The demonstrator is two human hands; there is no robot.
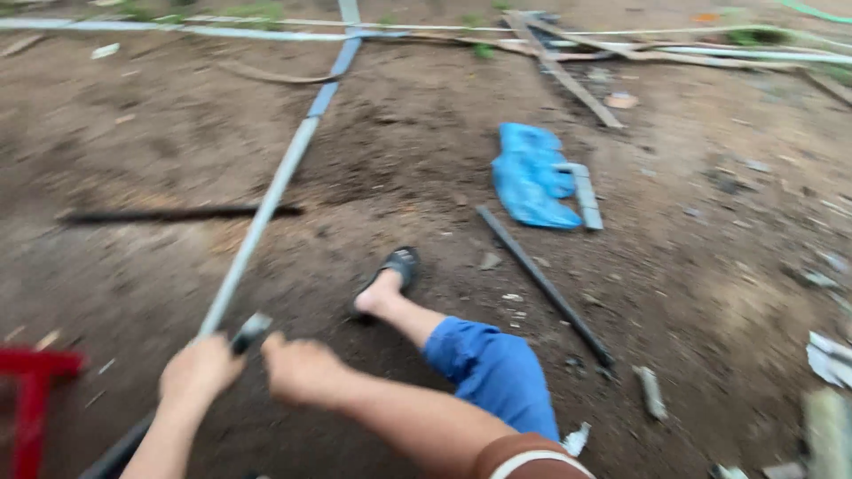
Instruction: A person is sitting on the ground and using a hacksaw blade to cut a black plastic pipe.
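A long grey pipe [266, 200] runs over the bare dirt from the top middle down to the lower left. My left hand [200, 371] is closed around its near part, where a dark fitting [250, 331] sits on the pipe. Just right of that spot is my right hand [302, 368], a blurred fist close to the fitting; whether it grips anything I cannot tell. My leg in blue shorts [493, 372] stretches forward, ending in a foot wearing a black sandal [395, 270].
A blue plastic bag [531, 176] and a short grey bar [586, 195] lie ahead. Dark rods lie at right [541, 284] and left [177, 214]. A red metal frame [31, 390] stands at the lower left. Pipes and wood slats cross the far ground [568, 75].
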